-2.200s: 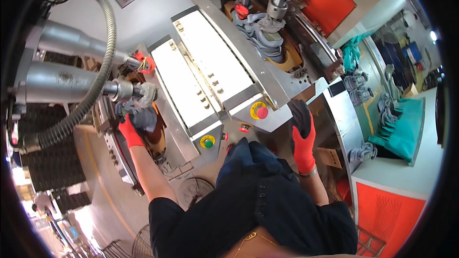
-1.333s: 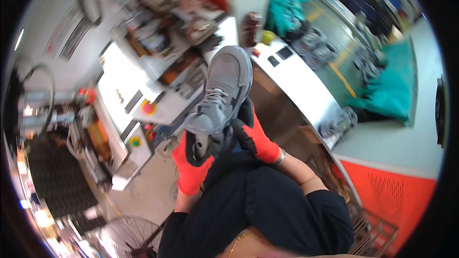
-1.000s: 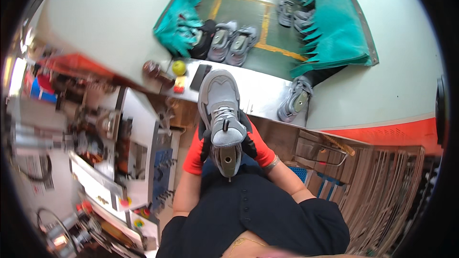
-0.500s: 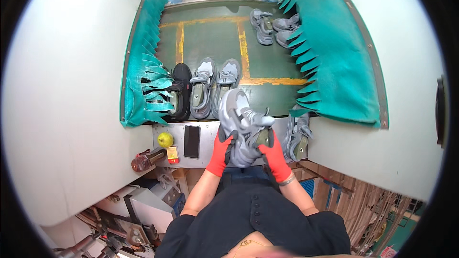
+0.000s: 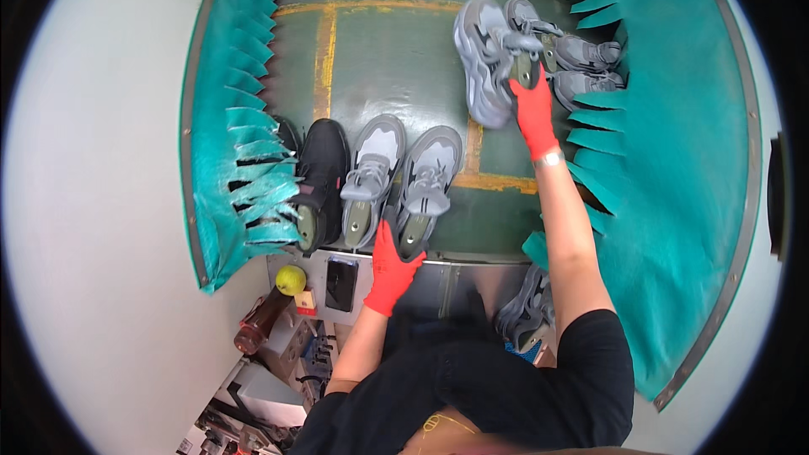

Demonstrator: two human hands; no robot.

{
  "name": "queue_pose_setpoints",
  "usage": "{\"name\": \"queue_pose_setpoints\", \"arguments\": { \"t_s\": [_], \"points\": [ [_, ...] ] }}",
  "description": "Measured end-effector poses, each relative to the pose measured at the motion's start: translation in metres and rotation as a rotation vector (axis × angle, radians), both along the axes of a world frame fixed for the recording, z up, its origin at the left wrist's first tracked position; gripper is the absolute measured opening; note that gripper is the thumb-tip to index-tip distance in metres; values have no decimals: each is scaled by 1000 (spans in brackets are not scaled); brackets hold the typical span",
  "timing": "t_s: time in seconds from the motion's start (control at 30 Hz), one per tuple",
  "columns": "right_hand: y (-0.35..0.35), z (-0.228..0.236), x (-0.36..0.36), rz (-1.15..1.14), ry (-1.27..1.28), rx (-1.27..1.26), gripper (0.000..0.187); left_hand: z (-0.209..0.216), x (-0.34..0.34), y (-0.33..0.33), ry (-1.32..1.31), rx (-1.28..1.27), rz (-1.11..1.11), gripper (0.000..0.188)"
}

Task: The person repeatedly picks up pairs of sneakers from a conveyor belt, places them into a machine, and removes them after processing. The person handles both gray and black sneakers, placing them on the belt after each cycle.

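Note:
My right hand (image 5: 533, 109), in a red glove, is stretched far out over the green conveyor belt (image 5: 379, 50) and grips a grey sneaker (image 5: 487, 59) by its heel. Two more grey sneakers (image 5: 581, 63) lie just right of it. My left hand (image 5: 393, 265), also red-gloved, rests on the heel of a grey sneaker (image 5: 427, 185) at the belt's near edge. Beside that one stand another grey sneaker (image 5: 369, 177) and a black sneaker (image 5: 322, 181).
Teal fringed curtains (image 5: 244, 168) hang along both sides of the belt. On the metal ledge (image 5: 438, 286) below sit a dark phone (image 5: 341, 282), a yellow-green ball (image 5: 291, 279) and a brown bottle (image 5: 259, 322). Another grey shoe (image 5: 524, 316) lies low by my right side.
I turned from the machine to the belt carrying a grey sneaker in both hands. Now my right hand alone holds it far out on the belt, and my left has dropped to the near sneaker.

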State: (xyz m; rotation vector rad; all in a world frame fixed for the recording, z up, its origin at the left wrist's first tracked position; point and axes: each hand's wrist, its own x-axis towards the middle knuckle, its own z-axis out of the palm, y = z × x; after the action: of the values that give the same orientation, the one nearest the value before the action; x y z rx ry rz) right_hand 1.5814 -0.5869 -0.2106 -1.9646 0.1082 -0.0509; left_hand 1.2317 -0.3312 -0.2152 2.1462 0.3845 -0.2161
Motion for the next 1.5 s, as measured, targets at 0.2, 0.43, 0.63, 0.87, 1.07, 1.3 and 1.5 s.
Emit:
{"name": "queue_pose_setpoints", "arguments": {
  "t_s": [0.2, 0.43, 0.63, 0.87, 1.07, 1.3, 1.5],
  "points": [
    [-11, -86, 70, -162, 84, -277, 91, -33, 25, -7, 126, 87, -117, 114],
    [6, -63, -101, 122, -21, -446, 75, -25, 20, -23, 74, 116, -73, 107],
    [41, -18, -257, 662, 43, -541, 58, 31, -47, -49, 118, 83, -87, 99],
    [14, -12, -407, 256, 91, -284, 29, 68, -155, -65, 189, 1, -105, 97],
    [-4, 11, -474, 144, 474, -54, 22, 63, -150, -64, -214, 116, -196, 68],
    [47, 65, -492, 116, 383, -228, 20, 67, -86, -55, 130, -283, -245, 38],
    [59, 88, -527, 382, 290, -461, 24, 12, -132, -32, -108, -170, -451, 39]
  ]
}}
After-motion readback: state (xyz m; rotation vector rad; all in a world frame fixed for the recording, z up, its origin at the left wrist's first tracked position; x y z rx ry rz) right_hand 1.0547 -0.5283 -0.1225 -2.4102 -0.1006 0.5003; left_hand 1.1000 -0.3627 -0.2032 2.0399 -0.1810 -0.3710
